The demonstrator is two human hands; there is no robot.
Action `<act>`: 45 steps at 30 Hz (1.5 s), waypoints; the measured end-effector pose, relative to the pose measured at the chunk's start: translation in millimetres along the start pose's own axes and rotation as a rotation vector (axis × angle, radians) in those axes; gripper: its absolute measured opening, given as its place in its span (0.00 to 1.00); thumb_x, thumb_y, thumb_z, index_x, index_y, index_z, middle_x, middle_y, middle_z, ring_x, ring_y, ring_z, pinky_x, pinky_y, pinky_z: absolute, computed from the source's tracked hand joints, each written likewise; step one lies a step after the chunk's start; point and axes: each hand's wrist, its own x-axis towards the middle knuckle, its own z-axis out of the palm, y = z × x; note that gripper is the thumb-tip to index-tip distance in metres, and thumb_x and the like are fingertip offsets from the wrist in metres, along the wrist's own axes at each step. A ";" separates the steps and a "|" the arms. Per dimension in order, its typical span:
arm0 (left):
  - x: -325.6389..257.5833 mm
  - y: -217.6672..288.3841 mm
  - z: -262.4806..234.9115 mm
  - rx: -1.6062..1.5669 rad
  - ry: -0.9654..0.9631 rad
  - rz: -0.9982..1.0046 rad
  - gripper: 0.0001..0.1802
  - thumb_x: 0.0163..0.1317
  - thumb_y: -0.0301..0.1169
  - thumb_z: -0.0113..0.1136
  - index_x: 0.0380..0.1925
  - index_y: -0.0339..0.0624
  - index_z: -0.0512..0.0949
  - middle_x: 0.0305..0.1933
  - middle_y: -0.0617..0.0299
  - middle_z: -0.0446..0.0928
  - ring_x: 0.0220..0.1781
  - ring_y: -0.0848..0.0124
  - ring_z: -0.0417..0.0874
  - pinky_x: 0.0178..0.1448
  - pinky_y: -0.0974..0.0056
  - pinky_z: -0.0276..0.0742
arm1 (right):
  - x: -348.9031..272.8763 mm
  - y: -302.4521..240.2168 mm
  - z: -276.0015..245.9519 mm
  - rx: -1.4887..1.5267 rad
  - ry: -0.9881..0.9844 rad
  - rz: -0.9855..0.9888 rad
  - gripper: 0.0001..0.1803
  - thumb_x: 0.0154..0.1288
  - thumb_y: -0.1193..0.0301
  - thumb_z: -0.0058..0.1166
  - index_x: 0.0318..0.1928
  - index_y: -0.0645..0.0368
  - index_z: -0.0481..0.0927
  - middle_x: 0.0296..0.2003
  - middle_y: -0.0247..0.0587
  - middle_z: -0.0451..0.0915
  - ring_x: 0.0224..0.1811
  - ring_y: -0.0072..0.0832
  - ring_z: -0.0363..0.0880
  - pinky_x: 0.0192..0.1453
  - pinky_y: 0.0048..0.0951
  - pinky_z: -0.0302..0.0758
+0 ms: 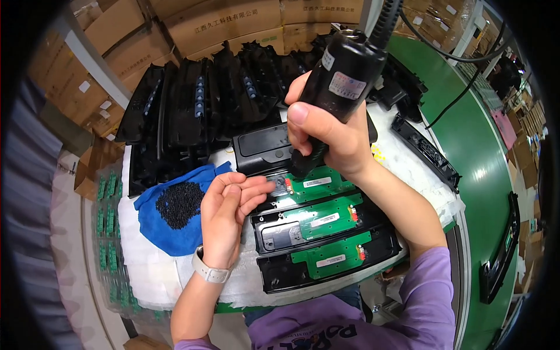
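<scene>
My right hand (335,131) is wrapped round a black electric screwdriver (344,73), held tip down over the farthest of three black plastic panels with green circuit boards. Its tip hides behind the grip, close to that circuit board (326,182). Beside the panel's left end is my left hand (224,201), palm turned up; thumb and index finger are bent together, the other fingers reach toward the panel. What they hold, if anything, is too small to make out. Nearer to me lie the middle panel's board (326,219) and the nearest panel's board (332,256).
Small black screws (178,204) are heaped on a blue cloth (154,230) at left. Black housings (198,111) stand in rows behind; another panel (262,143) lies before them. Trays of green boards (108,233) stand left. The green surface (466,151) at right carries a black part (499,256).
</scene>
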 end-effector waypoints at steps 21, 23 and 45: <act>1.2 -2.3 -7.7 -0.123 -0.121 -0.187 0.02 0.63 0.24 0.47 0.36 0.40 0.68 0.21 0.62 0.71 0.18 0.79 0.65 0.22 0.75 0.61 | -8.7 -2.1 7.7 -0.092 -0.157 -0.170 0.10 0.50 0.73 0.59 0.29 0.62 0.71 0.18 0.32 0.72 0.15 0.17 0.68 0.19 0.19 0.65; 0.8 -3.2 -6.4 -0.111 -0.132 -0.188 0.03 0.64 0.25 0.48 0.36 0.40 0.69 0.25 0.59 0.74 0.20 0.78 0.68 0.24 0.75 0.65 | -11.3 -15.9 -4.0 0.055 -0.186 -0.012 0.13 0.53 0.70 0.54 0.37 0.61 0.67 0.19 0.35 0.71 0.13 0.20 0.66 0.17 0.23 0.63; -9.4 -9.0 -4.0 0.168 -0.287 -0.105 0.05 0.59 0.25 0.58 0.33 0.34 0.76 0.29 0.58 0.78 0.21 0.81 0.72 0.25 0.78 0.67 | -23.7 -34.9 -2.6 0.493 -0.090 -0.114 0.18 0.65 0.55 0.39 0.43 0.57 0.67 0.19 0.30 0.67 0.14 0.19 0.63 0.26 0.27 0.67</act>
